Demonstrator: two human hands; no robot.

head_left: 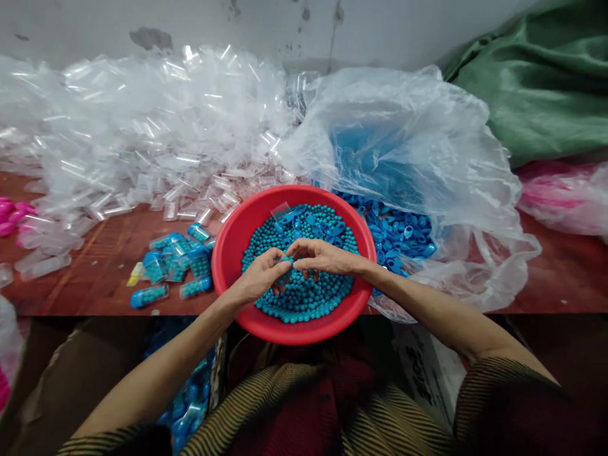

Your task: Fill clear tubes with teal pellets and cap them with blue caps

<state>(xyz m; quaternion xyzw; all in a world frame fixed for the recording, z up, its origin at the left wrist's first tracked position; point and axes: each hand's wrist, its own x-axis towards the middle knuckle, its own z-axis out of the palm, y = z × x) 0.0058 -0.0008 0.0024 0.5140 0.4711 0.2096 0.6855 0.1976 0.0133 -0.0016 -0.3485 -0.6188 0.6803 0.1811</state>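
A red plastic basin (224, 256) holds many small turquoise beads (297, 310). Several blue caps (327, 227) lie on the beads toward the back, beside a loose clear tube (280, 210). Over the middle of the basin, my left hand (259, 277) is closed around a small clear tube (284, 277) with turquoise beads showing in it. My right hand (327, 257) meets it from the right, fingers curled and their tips at the tube's upper end. Whatever is between those fingertips is too small to make out.
Bead-filled tubes with blue caps (178, 256) lie left of the basin. Clear empty tubes (166, 139) are heaped behind. Blue caps (399, 237) spill from a clear plastic bag (456, 139) at the right. A green cloth (536, 82) and pink pieces (12, 214) flank the table (565, 272).
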